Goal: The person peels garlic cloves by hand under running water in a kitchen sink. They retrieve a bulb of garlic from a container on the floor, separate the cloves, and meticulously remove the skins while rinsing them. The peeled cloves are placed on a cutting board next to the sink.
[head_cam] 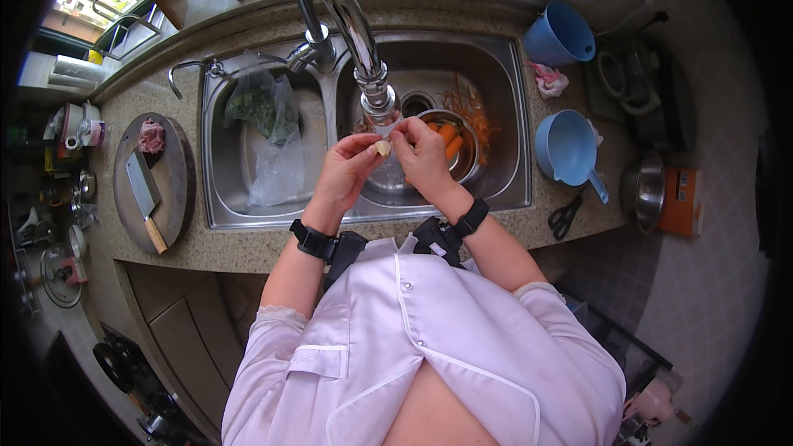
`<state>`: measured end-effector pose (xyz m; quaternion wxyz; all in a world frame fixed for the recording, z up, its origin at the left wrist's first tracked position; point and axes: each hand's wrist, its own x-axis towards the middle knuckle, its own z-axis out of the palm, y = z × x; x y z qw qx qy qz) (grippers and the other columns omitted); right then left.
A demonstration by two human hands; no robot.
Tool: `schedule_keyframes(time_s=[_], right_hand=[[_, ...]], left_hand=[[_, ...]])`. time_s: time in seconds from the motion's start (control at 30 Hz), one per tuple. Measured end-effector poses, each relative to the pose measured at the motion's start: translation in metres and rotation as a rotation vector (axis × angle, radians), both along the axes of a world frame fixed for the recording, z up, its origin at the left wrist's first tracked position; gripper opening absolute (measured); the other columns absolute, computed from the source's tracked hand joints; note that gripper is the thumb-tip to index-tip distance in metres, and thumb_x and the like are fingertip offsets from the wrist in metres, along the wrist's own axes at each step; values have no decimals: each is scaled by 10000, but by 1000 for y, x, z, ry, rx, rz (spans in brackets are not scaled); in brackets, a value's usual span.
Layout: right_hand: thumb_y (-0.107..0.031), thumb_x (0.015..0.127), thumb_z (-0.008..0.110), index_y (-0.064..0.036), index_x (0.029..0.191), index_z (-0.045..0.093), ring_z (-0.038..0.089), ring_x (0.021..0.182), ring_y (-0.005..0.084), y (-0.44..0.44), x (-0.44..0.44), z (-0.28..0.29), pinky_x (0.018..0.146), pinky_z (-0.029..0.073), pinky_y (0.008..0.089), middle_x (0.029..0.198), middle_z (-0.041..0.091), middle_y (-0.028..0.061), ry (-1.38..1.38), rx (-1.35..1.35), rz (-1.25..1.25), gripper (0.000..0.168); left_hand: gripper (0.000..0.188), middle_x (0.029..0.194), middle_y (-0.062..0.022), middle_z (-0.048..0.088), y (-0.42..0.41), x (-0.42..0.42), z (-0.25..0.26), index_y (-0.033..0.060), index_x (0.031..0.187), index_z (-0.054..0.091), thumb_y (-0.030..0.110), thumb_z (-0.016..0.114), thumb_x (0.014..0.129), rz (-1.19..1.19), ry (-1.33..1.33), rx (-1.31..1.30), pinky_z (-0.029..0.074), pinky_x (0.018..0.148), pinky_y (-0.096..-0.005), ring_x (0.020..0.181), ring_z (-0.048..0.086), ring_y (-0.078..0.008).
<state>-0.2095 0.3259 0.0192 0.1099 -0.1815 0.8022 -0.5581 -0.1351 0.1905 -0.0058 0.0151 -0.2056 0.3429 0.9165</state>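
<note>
My left hand [348,167] pinches a pale garlic clove [383,148] between thumb and fingers, over the right basin of the steel sink [427,210]. Close beside it, my right hand [424,152] has its thumb and forefinger pinched together near the running water; whether a bit of peel is between them I cannot tell. Both hands are just under the chrome faucet [378,96]. Behind my right hand a steel bowl [478,148] holds several peeled carrots [454,147]. Orange peelings [477,108] lie in the basin around it.
Leafy greens in a plastic bag [282,111] lie in the left basin. On the counter at left, a round chopping board [176,198] bears a cleaver [143,183] and raw meat [151,136]. At right are a blue bucket [557,34], a blue ladle-like scoop [565,147] and black scissors [564,218].
</note>
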Motion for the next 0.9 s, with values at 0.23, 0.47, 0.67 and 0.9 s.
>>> schedule_keyframes(time_s=[0.23, 0.47, 0.67, 0.9], right_hand=[[-126, 809, 589, -13, 825, 565, 603, 598, 275, -3, 0, 1, 535, 451, 323, 655, 586, 146, 46, -51, 46, 117], [-97, 811, 593, -9, 824, 571, 625, 604, 208, -3, -4, -11, 535, 454, 294, 651, 600, 131, -14, -116, -8, 92], [-123, 806, 623, -9, 826, 580, 585, 563, 123, 2, -10, -5, 523, 436, 258, 611, 587, 99, -69, 49, -52, 123], [-123, 785, 630, -43, 828, 616, 590, 561, 194, 0, 6, -5, 522, 446, 291, 630, 598, 102, -13, -72, 69, 92]], left_hand=[[213, 989, -85, 613, -2, -4, 11, 0, 1050, 570, 73, 593, 851, -32, -3, 173, 491, 854, -292, 928, 595, -163], [233, 1021, -108, 602, -5, -7, 8, -3, 1076, 553, 71, 584, 857, -101, -78, 26, 501, 851, -313, 930, 601, -186], [269, 1071, -148, 589, -2, -11, 9, -29, 1130, 510, 35, 541, 871, 0, -17, 173, 497, 871, -321, 972, 598, -230], [246, 1062, -159, 588, -5, -13, -4, -29, 1119, 513, 55, 519, 887, 52, -16, 244, 495, 865, -316, 961, 599, -230]])
